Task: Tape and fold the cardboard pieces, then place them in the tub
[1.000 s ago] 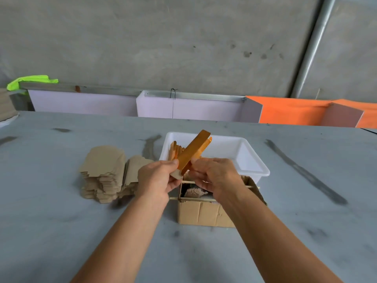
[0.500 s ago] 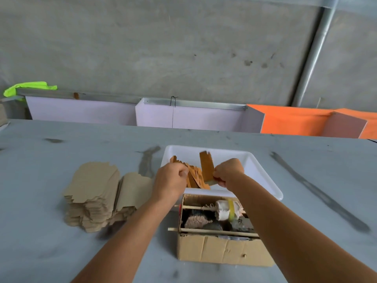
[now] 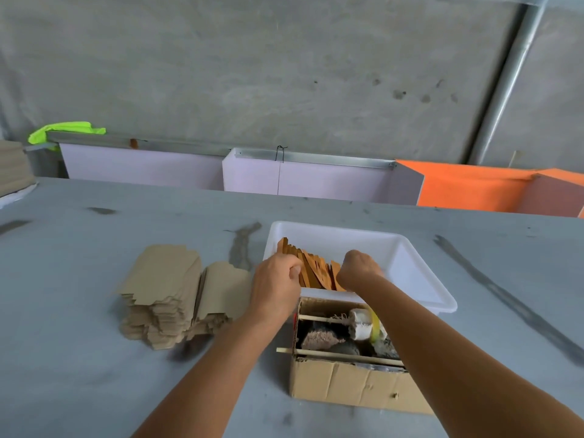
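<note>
In the white tub [image 3: 410,270], both hands, left [image 3: 276,281] and right [image 3: 358,268], pinch folded cardboard pieces [image 3: 316,273]

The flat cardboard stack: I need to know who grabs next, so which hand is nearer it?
Left. The left hand sits just beside the flat cardboard stack; the right hand is farther off, over the white tub.

Both forearms extend forward and converge toward the centre of the view. The left hand [image 3: 276,281] is held knuckles up, fingers curled under, thumb tucked against the index finger. The right hand [image 3: 358,269] is bent downward at the wrist, fingers curled and hidden beneath the knuckles.
</note>
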`<state>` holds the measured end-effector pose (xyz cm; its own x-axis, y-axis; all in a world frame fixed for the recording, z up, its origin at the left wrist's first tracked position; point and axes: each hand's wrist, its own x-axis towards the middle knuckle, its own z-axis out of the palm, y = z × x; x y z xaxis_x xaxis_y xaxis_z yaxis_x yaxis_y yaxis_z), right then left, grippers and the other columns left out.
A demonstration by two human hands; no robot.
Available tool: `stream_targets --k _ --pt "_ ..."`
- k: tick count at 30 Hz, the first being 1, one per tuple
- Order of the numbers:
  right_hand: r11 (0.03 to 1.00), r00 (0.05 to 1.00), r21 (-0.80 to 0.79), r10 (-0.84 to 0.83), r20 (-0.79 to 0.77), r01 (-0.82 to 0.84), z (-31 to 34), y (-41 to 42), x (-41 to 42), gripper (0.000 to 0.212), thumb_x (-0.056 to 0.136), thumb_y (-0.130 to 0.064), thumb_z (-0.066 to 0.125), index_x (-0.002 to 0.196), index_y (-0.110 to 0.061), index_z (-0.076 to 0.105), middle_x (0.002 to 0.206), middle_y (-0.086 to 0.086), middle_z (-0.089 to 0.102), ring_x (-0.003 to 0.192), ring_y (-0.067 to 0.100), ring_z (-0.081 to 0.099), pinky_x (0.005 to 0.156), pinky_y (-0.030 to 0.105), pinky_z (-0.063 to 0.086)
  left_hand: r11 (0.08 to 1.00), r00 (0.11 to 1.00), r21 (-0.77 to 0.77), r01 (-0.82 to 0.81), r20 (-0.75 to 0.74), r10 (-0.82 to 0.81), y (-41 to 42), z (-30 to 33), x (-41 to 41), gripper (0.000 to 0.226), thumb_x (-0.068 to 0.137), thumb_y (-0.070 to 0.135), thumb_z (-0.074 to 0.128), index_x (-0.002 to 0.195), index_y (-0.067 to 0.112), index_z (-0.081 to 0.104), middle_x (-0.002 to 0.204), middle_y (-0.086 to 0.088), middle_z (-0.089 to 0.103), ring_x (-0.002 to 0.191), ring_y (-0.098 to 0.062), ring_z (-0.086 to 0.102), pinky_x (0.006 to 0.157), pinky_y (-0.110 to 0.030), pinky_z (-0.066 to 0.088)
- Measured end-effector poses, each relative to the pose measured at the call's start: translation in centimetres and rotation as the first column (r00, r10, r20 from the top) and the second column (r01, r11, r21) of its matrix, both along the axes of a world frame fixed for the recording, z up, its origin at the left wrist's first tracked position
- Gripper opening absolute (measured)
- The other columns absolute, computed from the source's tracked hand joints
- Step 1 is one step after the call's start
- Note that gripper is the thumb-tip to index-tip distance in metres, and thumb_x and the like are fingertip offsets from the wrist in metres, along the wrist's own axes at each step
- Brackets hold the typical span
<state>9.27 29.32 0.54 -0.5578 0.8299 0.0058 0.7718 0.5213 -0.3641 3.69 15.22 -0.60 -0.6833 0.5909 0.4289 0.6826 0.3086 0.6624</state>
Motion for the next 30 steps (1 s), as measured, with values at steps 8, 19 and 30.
stream_targets --k 8,19,30 --pt "0.786 0.777 0.229 0.611 -0.151 -0.574 3.0 -10.6 -1.5 0.023 0.088 -0.011 0.055 0.106 -0.01 0.07 0.109 0.01 0.069 0.102 0.026 0.061 0.089 0.028 0.045 0.907 0.929 0.202 -0.369 0.045 0.368 -4.6 2.6 -1.1 0.029 0.09 -0.001 0.045 0.111 0.005 0.065 0.109 -0.013 0.067 0.104 -0.033 0.057 0.084 -0.037 0.04" --pt "0.612 0.703 0.346 0.625 0.34 -0.711 -2.4 -17.2 -4.1 0.028 0.096 -0.006 0.043 0.122 -0.005 0.053 0.125 0.014 0.056 0.116 0.029 0.05 0.092 0.034 0.04 0.879 0.899 0.189 -0.437 0.116 0.422 -8.3 2.2 -1.4 0.038 0.085 -0.006 0.044 0.115 0.006 0.064 0.112 -0.012 0.067 0.109 -0.03 0.057 0.088 -0.032 0.04" --pt "0.469 0.699 0.557 0.638 0.323 -0.685 -4.0 -17.5 -4.9 0.022 0.091 -0.002 0.043 0.104 -0.006 0.06 0.096 0.011 0.063 0.09 0.027 0.057 0.075 0.033 0.034 0.858 0.881 0.211 -0.468 0.186 0.435 -10.0 1.3 -1.2 0.026 0.088 0.002 0.05 0.106 0.008 0.068 0.106 -0.011 0.069 0.103 -0.03 0.061 0.085 -0.03 0.042"
